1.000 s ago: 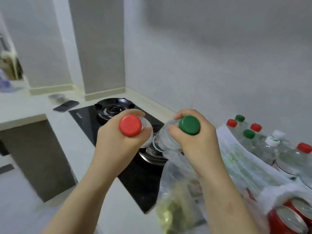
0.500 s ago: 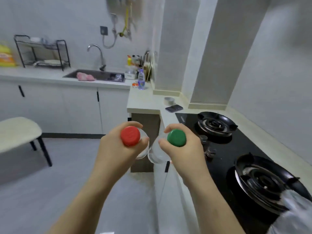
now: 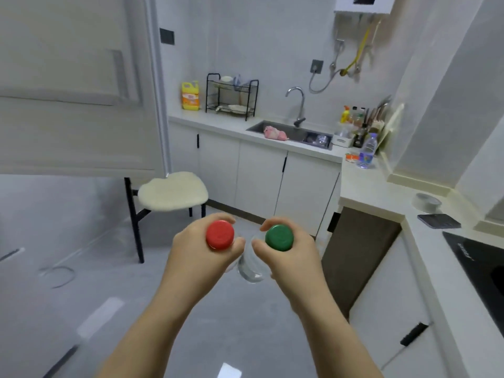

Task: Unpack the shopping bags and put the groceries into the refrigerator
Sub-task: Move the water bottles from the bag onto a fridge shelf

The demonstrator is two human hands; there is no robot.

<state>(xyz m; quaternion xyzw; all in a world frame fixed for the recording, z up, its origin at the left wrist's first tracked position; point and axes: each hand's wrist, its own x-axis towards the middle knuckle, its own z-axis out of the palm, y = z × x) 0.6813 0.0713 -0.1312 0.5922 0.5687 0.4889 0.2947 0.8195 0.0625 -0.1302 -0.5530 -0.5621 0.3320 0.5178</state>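
My left hand point(image 3: 199, 257) grips the neck of a clear water bottle with a red cap point(image 3: 219, 235). My right hand point(image 3: 291, 255) grips a second clear bottle with a green cap point(image 3: 279, 237). Both bottles hang below my fists over the grey floor, side by side; part of a clear bottle body point(image 3: 249, 266) shows between the hands. A tall white refrigerator point(image 3: 76, 85) with its doors closed fills the upper left. The shopping bags are out of view.
A cushioned stool point(image 3: 171, 192) stands on the floor between the refrigerator and the white sink cabinets point(image 3: 259, 175). The counter point(image 3: 381, 197) runs along the right with a black hob point(image 3: 477, 266), a phone point(image 3: 438, 221) and a tape roll point(image 3: 426, 202).
The view has swung left from the hob and the bags toward the sink and refrigerator. Both hands keep their bottles, held the same way in front of me.
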